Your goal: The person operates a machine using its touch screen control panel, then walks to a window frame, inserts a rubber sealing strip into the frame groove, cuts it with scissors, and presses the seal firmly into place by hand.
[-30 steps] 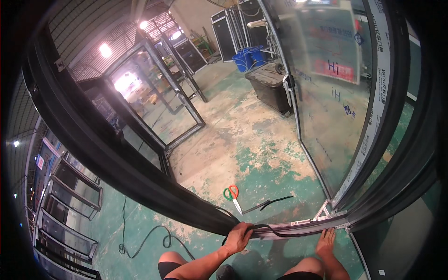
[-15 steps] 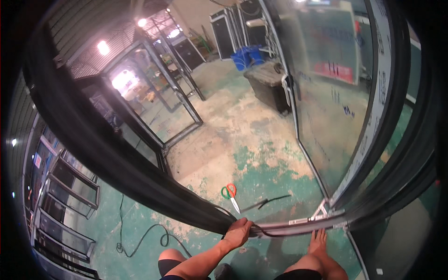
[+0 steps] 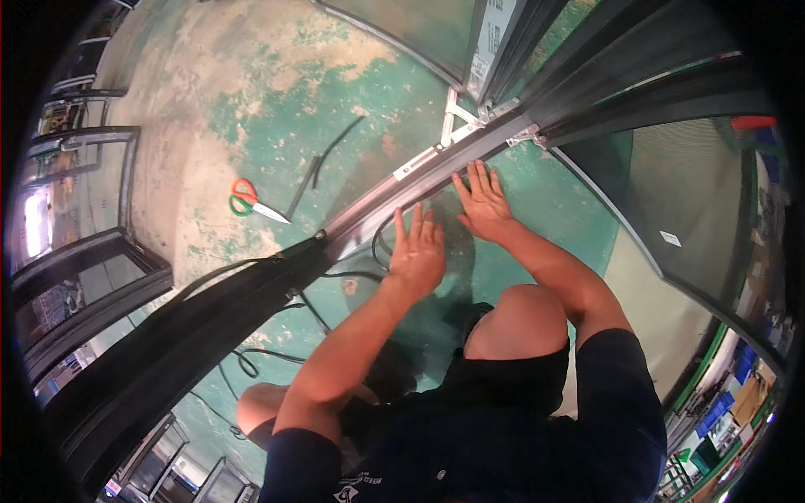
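Along the bottom rail [image 3: 367, 225] of a large dark metal frame, both my hands lie close together. My left hand [image 3: 418, 251] has its fingers stretched out, the tips at the rail's near edge. Farther right, my right hand [image 3: 485, 201] is open too, fingers spread against the same edge near a silver hinge arm [image 3: 457, 126]. A thin black rubber strip [image 3: 352, 274] curls loosely beside my left hand, and part of it is hidden. Neither hand visibly grips anything.
Orange-and-green-handled scissors [image 3: 249, 201] lie on the worn green floor beyond the rail, beside short black strip pieces [image 3: 335, 144]. A mesh screen panel [image 3: 671, 201] stands at right. More black strip [image 3: 247, 362] coils at lower left. Other frames [image 3: 126, 176] stand at far left.
My left hand has let go near the frame's left corner and moved right along the rail, its fingers now straight. My right hand stays at the rail. The view has tilted down.
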Motion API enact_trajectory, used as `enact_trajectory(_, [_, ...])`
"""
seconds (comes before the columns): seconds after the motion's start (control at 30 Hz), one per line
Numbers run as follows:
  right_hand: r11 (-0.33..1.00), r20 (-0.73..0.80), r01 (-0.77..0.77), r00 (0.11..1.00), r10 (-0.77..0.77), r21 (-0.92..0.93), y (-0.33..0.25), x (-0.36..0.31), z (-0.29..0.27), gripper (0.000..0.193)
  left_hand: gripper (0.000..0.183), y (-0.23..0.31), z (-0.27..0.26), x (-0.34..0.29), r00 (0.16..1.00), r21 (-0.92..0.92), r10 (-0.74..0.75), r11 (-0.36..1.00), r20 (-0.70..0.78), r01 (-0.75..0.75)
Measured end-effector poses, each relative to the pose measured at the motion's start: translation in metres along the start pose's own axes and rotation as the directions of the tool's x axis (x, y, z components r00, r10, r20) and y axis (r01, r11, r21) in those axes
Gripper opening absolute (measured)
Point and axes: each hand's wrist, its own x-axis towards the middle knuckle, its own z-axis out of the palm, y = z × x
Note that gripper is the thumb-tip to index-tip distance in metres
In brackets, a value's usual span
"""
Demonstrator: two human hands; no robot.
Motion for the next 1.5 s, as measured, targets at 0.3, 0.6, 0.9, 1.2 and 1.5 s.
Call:
enact_trajectory(0.3, [1.0,-0.024,-0.017,1.0,0.017,-0.005,-0.006,0.008,-0.002,0.088,0.077,-0.013,0.049,0.049,0.994,-0.169,-0.09,0.98,0.068,0.1])
enact_trajectory(0.6, [0.997,-0.122,0.045,0.991,-0.053,-0.064,-0.012,0.019,0.016,0.061,0.086,-0.008,0.033,0.064,0.976,-0.232,-0.205,0.955,-0.068,0.184])
enact_trajectory(0.9, [0.998,-0.101,0.063,0.993,-0.064,-0.02,-0.014,0.024,0.005,0.061,0.084,-0.011,0.057,0.042,0.988,-0.109,-0.132,0.986,-0.076,0.123])
enact_trajectory(1.2, [0.988,0.011,0.154,0.988,-0.153,-0.03,-0.022,0.026,0.001,0.063,0.075,-0.014,0.047,0.04,0.985,-0.176,-0.172,0.969,0.012,0.172])
enact_trajectory(1.5, [0.96,-0.158,0.273,0.947,-0.279,-0.054,-0.051,0.03,0.02,0.062,0.092,-0.017,0.054,0.011,0.949,-0.383,-0.315,0.873,0.034,0.303])
